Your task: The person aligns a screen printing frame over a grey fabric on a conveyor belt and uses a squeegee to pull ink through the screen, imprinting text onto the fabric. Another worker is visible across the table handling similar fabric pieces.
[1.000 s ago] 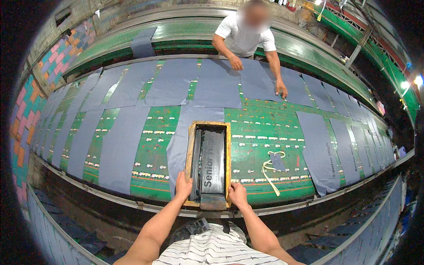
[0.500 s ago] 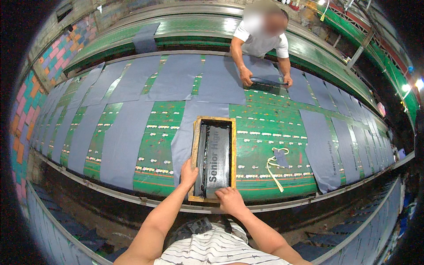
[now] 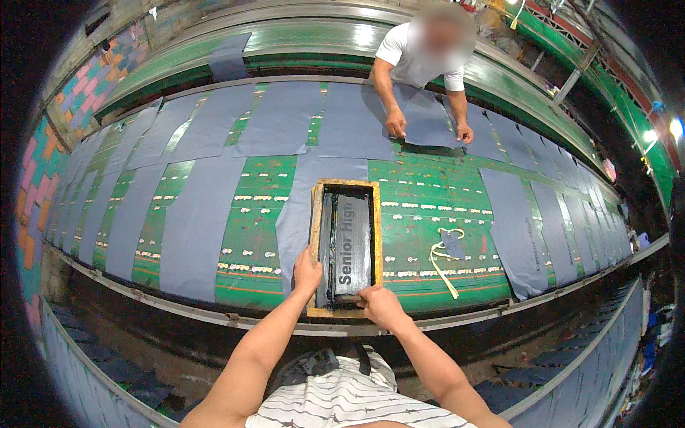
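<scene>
A wooden-framed printing screen [image 3: 377, 235], its dark mesh marked with lettering and black ink, lies over a blue-grey fabric panel [image 3: 292, 207] on the long green table [image 3: 439, 282]. My left hand [image 3: 307, 271] is closed on the frame's left side rail, at its lower part. My right hand [image 3: 380, 305] is closed on a flat scraper [image 3: 347, 299] inside the screen's near end, with the fingertips partly hidden.
A co-worker in a white shirt [image 3: 391, 50] leans over the far side, both hands holding a fabric panel [image 3: 424, 121]. Fabric pieces line both sides; a yellow cord [image 3: 446, 278] lies right of the screen. A metal rail [image 3: 214, 317] edges the table. Another green table [image 3: 300, 50] stands behind.
My right hand left the frame's right side for the scraper at its near end. The co-worker took hold of a panel, raised its edge and now holds it lower, spread flatter.
</scene>
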